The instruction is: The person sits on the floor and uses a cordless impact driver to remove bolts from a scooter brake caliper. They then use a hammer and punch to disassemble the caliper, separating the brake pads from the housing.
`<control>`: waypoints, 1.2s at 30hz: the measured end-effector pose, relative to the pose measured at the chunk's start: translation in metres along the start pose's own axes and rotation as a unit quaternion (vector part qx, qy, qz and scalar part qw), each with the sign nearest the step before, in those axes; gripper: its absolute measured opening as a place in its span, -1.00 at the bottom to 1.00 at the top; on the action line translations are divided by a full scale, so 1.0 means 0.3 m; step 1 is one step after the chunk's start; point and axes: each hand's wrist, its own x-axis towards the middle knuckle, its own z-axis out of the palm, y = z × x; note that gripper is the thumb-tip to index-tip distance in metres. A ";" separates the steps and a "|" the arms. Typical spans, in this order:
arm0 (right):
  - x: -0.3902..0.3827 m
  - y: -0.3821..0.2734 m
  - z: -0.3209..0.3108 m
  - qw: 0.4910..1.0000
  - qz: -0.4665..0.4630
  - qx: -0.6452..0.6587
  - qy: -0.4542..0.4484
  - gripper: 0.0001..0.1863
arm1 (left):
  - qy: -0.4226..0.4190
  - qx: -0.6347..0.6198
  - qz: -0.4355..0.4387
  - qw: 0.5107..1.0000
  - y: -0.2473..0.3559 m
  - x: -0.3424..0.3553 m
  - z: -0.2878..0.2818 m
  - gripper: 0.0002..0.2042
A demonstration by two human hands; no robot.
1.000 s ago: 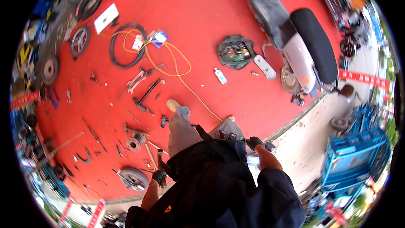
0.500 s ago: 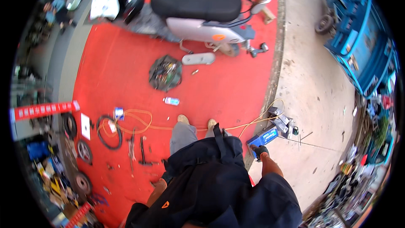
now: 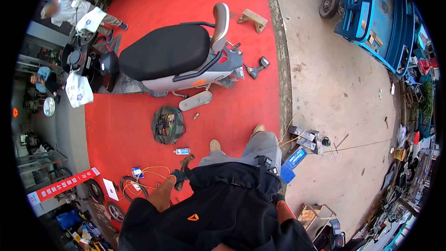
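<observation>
My left hand (image 3: pixel 178 180), in a dark glove, is low at my left side, its fingers closed around a short brown, rusty-looking tool (image 3: pixel 186 162) whose exact kind I cannot make out. My right hand (image 3: pixel 278 198), also dark-gloved, hangs by my right hip, partly behind my black clothing, so its fingers are hidden. Ahead stands a silver-grey electric scooter (image 3: pixel 172 81) with a black seat. On the red mat in front of it lie a long grey cover (image 3: pixel 195 101), an open tool bag (image 3: pixel 168 125) full of hand tools, and a small bottle (image 3: pixel 182 151).
A cordless drill (image 3: pixel 258 68) and a wooden stool (image 3: pixel 253 19) are beyond the scooter's tail. To my right are a blue box (image 3: pixel 294 158) and metal boxes (image 3: pixel 304 137) with a yellow cord. Tyres (image 3: pixel 95 190) lie left; a blue cargo vehicle (image 3: pixel 388 18) stands far right. Another person (image 3: pixel 74 11) is far left.
My body has moved forward, toward the scooter. My right hand has left the blue box and dropped to my hip. My left hand has come forward, with the brown tool now showing in it.
</observation>
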 end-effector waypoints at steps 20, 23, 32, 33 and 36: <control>0.339 -2.207 -1.346 0.943 -0.274 0.171 0.075 -0.34 | -0.067 -0.078 0.022 0.994 1.603 -0.055 -0.322 -0.59; 0.214 -2.505 -1.357 0.931 -0.313 0.185 0.035 -0.36 | -0.063 -0.136 0.001 0.989 1.826 0.022 -0.388 -0.59; -0.166 -3.613 -0.978 0.883 -0.468 -0.002 -0.032 -0.35 | -0.044 -0.314 -0.001 0.948 2.340 0.460 -0.719 -0.60; -0.198 -3.759 -0.935 0.875 -0.481 -0.031 -0.037 -0.36 | -0.046 -0.327 0.004 0.944 2.391 0.503 -0.776 -0.60; -0.371 -4.149 -0.708 0.864 -0.479 -0.140 -0.071 -0.35 | -0.062 -0.394 -0.024 0.917 2.498 0.485 -0.836 -0.60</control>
